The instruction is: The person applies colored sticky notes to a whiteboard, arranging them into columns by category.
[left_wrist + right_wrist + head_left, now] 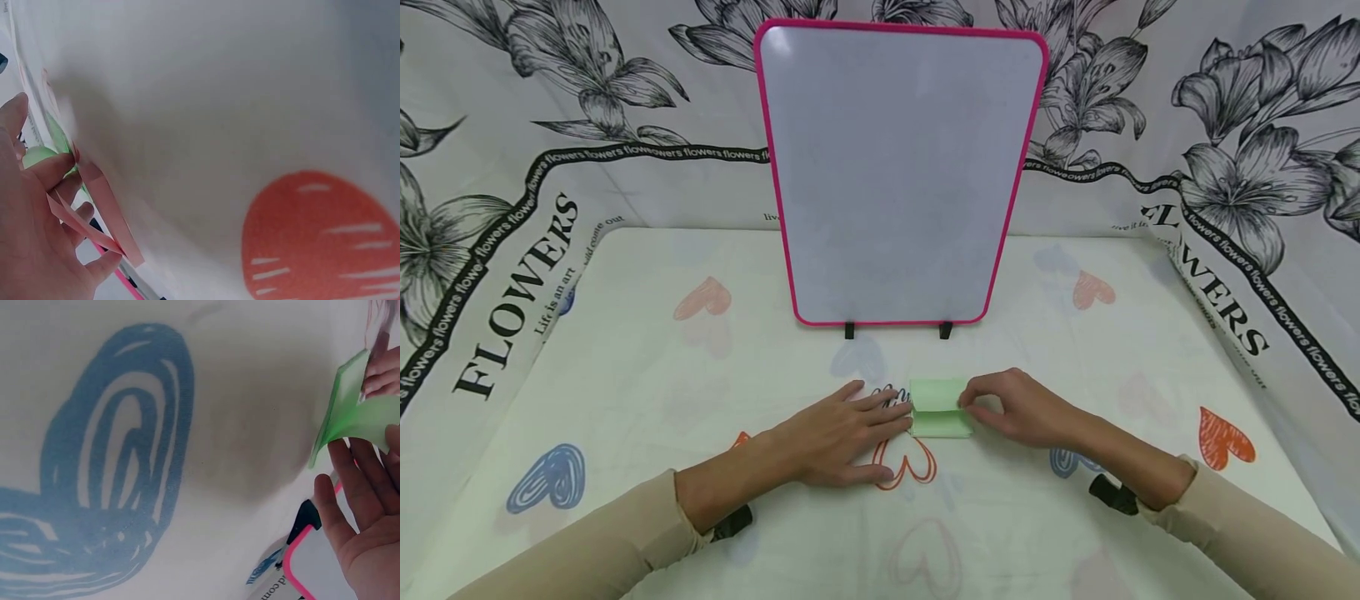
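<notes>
A light-green sticky-note pad (942, 426) lies on the heart-print tablecloth (820, 550) between the 2 hands, in front of the whiteboard (895, 175). Its top sheet (937, 395) is bent up off the pad, free edge toward the person, and seems attached along the side nearer the board. The pad looks roughly square, so no clear long axis shows.

The right hand (1022, 407) is the 1 with the grip: thumb and index finger pinch the sheet at its right edge, so the pad lies to the left of that pinch, directly below the raised sheet. The left hand (842, 433) lies palm down with fingers extended, its fingertips at the pad's left edge, touching or just beside it. The left wrist view shows folded pink paper (111, 212) under that palm; whether the hand holds it, I cannot tell.

Farther out, the pink-framed board stands on 2 black feet (849, 331) before a floral curtain (1240, 183).
</notes>
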Demonstrator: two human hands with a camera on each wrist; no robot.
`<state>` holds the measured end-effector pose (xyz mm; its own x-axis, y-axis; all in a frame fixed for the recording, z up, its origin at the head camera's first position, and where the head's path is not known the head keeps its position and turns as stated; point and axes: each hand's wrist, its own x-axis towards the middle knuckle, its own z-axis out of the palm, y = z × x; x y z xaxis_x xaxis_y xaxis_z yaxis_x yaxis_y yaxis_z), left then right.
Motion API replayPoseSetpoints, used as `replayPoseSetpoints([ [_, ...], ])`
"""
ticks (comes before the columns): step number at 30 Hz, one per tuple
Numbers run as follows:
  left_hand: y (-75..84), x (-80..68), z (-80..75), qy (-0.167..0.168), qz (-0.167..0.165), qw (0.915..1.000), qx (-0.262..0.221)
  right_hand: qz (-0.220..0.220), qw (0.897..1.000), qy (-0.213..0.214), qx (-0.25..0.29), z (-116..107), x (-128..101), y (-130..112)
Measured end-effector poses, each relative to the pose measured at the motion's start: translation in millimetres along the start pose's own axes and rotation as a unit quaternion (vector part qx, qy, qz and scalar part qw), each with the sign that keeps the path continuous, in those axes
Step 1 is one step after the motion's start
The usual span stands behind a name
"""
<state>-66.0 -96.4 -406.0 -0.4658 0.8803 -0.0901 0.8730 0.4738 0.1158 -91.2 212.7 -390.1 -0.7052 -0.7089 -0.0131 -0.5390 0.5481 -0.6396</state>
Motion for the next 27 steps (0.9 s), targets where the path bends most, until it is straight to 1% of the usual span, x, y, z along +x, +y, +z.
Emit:
replayPoseSetpoints([
  [2,-0.3,0.2,0.0,0.0,0.0,1.0,0.0,0.012,1.0,0.002,0.013,-0.7,1.0,-0.6],
  [5,-0.5,0.5,0.4,0.002,0.001,1.0,-0.001,0.023,1.0,0.009,0.012,-1.4,2.5,-1.5],
  [14,-0.7,2.2,-0.2,0.001,0.005,1.0,-0.005,0.019,0.997,0.057,-0.053,-2.4,5.8,-1.9],
  [19,-1.1,3.3,0.5,-0.006,0.002,0.9999,-0.011,0.022,0.995,0.07,-0.066,-3.6,8.1,-2.7],
  [21,-1.1,3.9,1.2,0.001,0.007,1.0,-0.007,0.021,0.995,0.074,-0.068,-4.1,9.1,-3.4],
  [27,-0.6,4.0,2.9,0.036,0.03,0.9987,0.02,0.015,0.993,0.086,-0.076,-7.1,13.7,-2.6],
])
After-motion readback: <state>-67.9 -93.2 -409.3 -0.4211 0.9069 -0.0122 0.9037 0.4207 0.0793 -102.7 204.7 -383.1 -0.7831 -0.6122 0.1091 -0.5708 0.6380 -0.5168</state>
